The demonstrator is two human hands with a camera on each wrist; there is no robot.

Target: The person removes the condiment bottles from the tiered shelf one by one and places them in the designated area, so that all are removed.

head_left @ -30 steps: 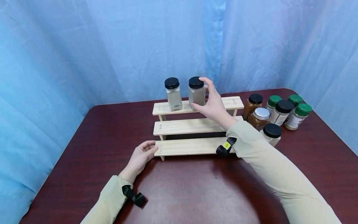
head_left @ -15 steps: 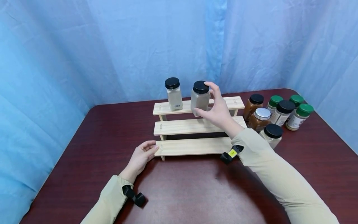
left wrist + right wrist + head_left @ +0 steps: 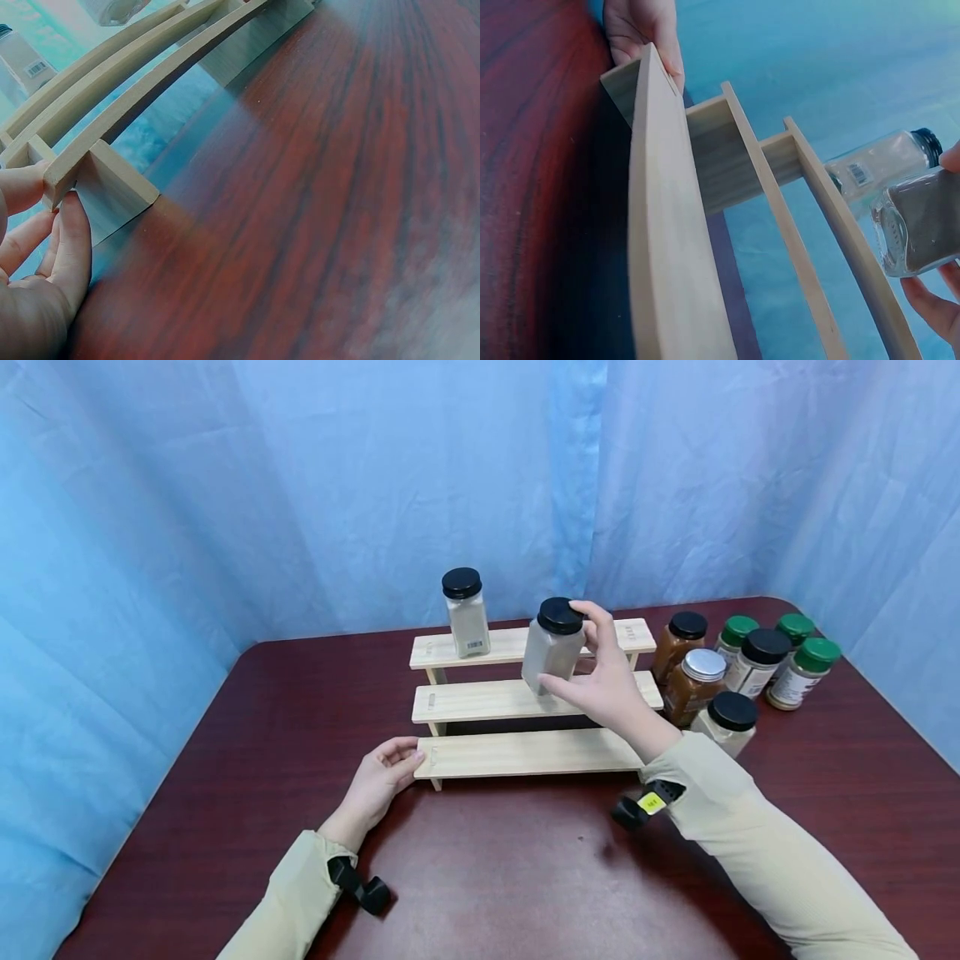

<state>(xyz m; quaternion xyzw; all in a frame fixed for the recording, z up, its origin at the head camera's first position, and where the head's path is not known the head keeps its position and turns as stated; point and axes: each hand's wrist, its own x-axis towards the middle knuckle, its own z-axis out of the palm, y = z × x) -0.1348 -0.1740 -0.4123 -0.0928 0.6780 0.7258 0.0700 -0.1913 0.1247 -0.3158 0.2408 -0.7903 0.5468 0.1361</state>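
Note:
A three-tiered wooden spice rack stands on the table. My left hand pinches the left end of its lowest shelf, thumb on top and fingers beneath, as the left wrist view shows. With thumb and fingers my right hand grips a square glass spice jar, black-lidded and filled with greyish powder. This jar is tilted in front of the top shelf and overlaps the middle shelf in the head view. Its glass base shows in the right wrist view. A matching jar with pale contents stands upright on the top shelf, left of centre.
Right of the rack several jars are grouped on the table: a silver-lidded brown jar, a black-lidded brown one, green-lidded ones such as this labelled jar, and a black-lidded pale jar nearest me. Blue curtains hang behind.
My right hand has drawn the held jar off the top shelf, toward me and to the right, tilting it. My left hand stays at the rack's lowest shelf.

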